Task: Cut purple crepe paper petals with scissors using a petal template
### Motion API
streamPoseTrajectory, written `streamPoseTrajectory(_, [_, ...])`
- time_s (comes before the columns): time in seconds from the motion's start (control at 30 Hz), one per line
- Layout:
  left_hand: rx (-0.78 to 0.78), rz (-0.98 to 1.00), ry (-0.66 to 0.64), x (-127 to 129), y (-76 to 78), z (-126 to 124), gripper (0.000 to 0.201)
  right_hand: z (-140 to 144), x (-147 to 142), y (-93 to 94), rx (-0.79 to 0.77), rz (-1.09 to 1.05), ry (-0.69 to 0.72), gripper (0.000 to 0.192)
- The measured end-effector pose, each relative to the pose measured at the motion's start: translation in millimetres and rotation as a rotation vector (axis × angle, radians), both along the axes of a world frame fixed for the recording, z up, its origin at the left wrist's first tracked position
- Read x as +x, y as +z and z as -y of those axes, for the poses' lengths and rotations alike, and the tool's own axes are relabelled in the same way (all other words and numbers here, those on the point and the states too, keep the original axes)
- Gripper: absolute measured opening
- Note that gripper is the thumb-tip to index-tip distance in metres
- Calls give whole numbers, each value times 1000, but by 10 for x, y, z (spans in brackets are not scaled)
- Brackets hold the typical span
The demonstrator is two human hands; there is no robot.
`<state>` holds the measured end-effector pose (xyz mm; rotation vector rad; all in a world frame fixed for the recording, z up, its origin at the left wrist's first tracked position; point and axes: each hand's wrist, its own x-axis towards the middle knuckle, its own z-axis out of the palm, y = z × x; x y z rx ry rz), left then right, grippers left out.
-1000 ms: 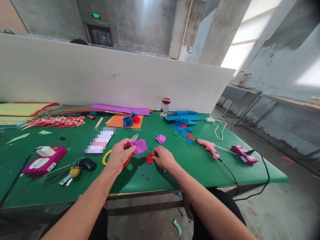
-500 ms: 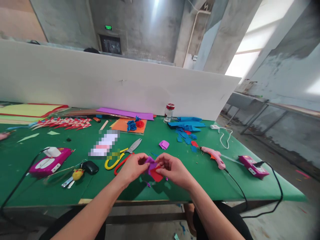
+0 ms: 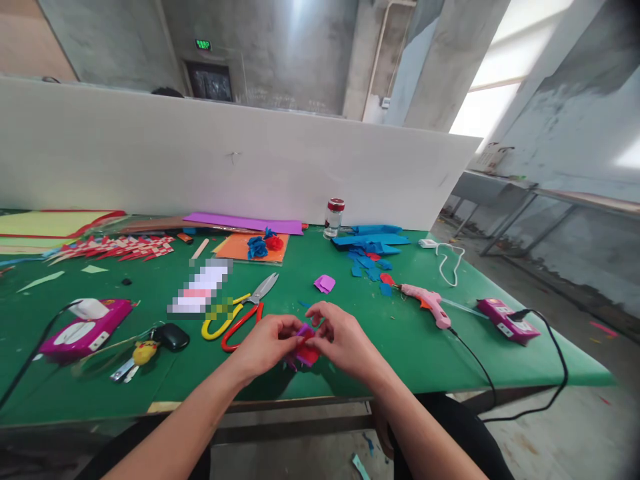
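Observation:
Both of my hands meet just above the front of the green table [image 3: 400, 347]. My left hand [image 3: 265, 343] and my right hand [image 3: 340, 340] pinch a small bundle of purple and red paper pieces [image 3: 305, 347] between their fingertips. Most of the bundle is hidden by my fingers. Scissors with yellow and red handles [image 3: 237, 313] lie on the table just left of my left hand. A loose purple paper piece [image 3: 325, 283] lies beyond my right hand.
A pink glue gun [image 3: 425, 303] with a black cord lies at the right, near a pink power strip [image 3: 507, 327]. Blue paper scraps [image 3: 370, 257], a small jar [image 3: 333, 217], paper flowers on an orange sheet [image 3: 260, 245], another pink box [image 3: 83, 330] and keys [image 3: 137, 353] surround the spot. A white partition [image 3: 150, 160] backs the table.
My left hand held a purple piece while my right picked up a red piece from the table. The hands then came together, and now press both pieces into one small bundle.

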<state>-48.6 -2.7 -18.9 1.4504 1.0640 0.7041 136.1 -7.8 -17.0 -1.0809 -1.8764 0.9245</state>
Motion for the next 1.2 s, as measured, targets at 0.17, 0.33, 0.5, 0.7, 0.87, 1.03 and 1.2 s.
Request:
streamPoseTrajectory(0.17, [-2, 14, -11, 2, 38, 16, 31, -10, 3, -19, -5, -26, -7, 29])
streamPoseTrajectory(0.33, [36, -46, -81, 24, 76, 46, 36, 34, -1, 14, 64, 63, 8, 28])
streamPoseTrajectory(0.5, [39, 12, 54, 32, 92, 34, 31, -11, 47, 24, -8, -56, -4, 27])
streamPoseTrajectory(0.7, [115, 249, 334, 5, 184, -1, 31, -41, 46, -41, -407, -706, -55, 40])
streamPoseTrajectory(0.87, [163, 306, 443, 87, 114, 3, 28, 96, -259, -139, -508, -889, -21, 38])
streamPoseTrajectory(1.03, [58, 378, 479, 175, -25, 20, 28, 95, -370, -221, -332, -861, -199, 24])
streamPoseTrajectory(1.2, [53, 268, 312, 135, 42, 35, 27, 39, -196, -212, -322, -634, -196, 18])
